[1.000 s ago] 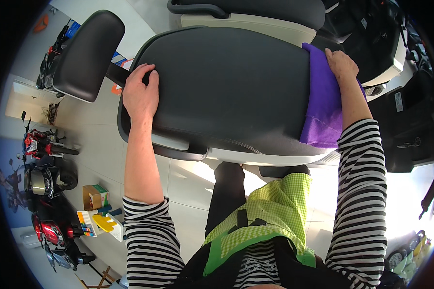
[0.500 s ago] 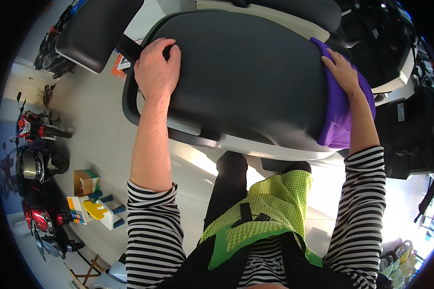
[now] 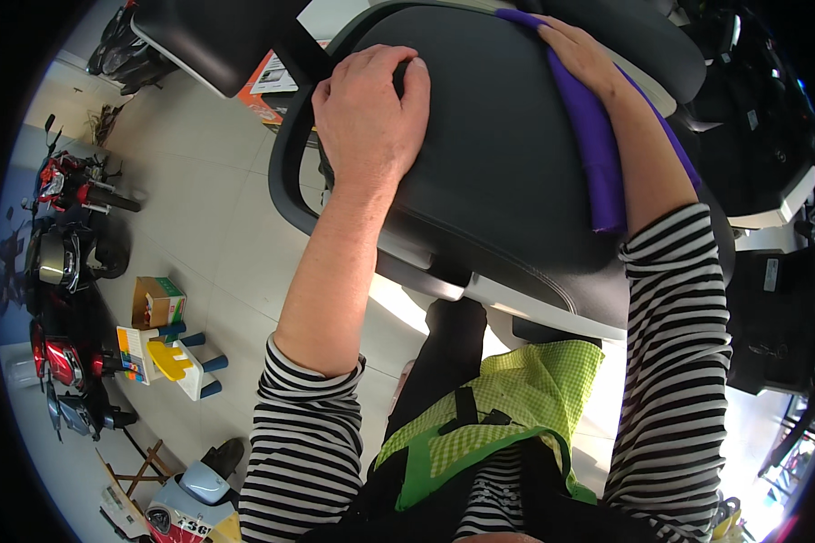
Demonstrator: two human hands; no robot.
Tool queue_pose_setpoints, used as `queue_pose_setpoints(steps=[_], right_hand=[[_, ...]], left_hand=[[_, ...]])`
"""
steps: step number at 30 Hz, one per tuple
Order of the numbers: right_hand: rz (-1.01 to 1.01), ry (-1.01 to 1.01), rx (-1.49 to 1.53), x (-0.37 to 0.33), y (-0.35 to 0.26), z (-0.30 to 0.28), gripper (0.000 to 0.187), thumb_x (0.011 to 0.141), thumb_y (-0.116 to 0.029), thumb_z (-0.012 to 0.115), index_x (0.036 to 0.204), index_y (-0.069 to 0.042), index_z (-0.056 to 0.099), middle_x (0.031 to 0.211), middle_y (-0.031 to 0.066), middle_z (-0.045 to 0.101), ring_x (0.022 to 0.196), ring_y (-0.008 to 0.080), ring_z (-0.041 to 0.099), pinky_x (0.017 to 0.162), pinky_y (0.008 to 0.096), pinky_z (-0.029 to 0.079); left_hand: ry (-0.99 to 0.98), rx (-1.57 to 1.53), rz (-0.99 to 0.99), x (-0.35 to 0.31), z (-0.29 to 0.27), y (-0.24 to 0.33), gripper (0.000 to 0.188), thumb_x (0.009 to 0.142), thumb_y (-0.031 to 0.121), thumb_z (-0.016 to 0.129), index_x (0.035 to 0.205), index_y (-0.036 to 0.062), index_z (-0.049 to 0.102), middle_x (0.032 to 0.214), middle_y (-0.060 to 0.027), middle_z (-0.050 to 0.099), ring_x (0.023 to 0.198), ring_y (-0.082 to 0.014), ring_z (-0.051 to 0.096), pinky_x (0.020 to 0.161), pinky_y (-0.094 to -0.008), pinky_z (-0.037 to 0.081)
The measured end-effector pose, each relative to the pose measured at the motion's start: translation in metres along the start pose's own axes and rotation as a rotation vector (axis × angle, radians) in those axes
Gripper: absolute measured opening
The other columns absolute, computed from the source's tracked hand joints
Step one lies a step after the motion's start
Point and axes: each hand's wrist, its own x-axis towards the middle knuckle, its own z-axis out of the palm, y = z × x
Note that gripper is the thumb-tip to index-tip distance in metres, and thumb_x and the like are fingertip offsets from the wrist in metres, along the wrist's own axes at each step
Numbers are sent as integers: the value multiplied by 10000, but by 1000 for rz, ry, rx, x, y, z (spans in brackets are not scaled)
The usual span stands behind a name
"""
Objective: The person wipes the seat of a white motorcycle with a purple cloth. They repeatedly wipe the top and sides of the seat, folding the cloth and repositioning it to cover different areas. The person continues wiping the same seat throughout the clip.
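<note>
A large black padded chair (image 3: 507,172) with stitched edges fills the upper middle. My left hand (image 3: 371,113) rests on its left edge, fingers bent over the padding and frame, thumb apart. Toward the far right of the padding, my right hand (image 3: 581,59) presses down on a purple cloth (image 3: 584,136), its fingers nearly straight and partly hidden at the far end. The cloth lies loosely folded across the padding, one end hanging toward me beneath my right forearm.
A black armrest (image 3: 222,41) juts out at the upper left. On the tiled floor (image 3: 217,217) stand a cardboard box (image 3: 158,303) and a small white-and-yellow table (image 3: 177,362). Motorcycles (image 3: 72,185) line the left wall. More dark seating (image 3: 756,136) stands at the right.
My right hand has slid the purple cloth leftward and farther away across the padding. My left hand stays at the chair's left edge. The whole view has shifted.
</note>
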Motion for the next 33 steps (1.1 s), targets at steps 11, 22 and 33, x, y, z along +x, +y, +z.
queue_pose_setpoints(steps=[11, 22, 33], right_hand=[[-300, -190, -495, 31, -169, 67, 457, 1015, -379, 369, 1429, -226, 485, 1487, 71, 442, 1395, 350, 373, 1026, 749, 313], [305, 30, -179, -38, 27, -14, 580, 1018, -462, 327, 1406, -71, 506, 1432, 176, 523, 1337, 357, 468, 1127, 412, 338], [805, 10, -435, -257, 139, -149, 632, 923, -536, 323, 1418, -192, 512, 1431, 137, 534, 1352, 335, 461, 1116, 448, 344]], left_hand=[[144, -171, 8, 4, 0, -8, 272, 947, 253, 582, 1157, 106, 675, 1235, -104, 618, 1199, -297, 542, 1006, -402, 448], [61, -175, -164, 3, -3, -10, 279, 903, 203, 572, 1118, 79, 699, 1155, -84, 665, 1135, -249, 576, 957, -383, 470], [18, -120, -257, 2, -3, -11, 258, 899, 231, 564, 1057, 106, 725, 1086, -62, 692, 1073, -263, 607, 942, -397, 481]])
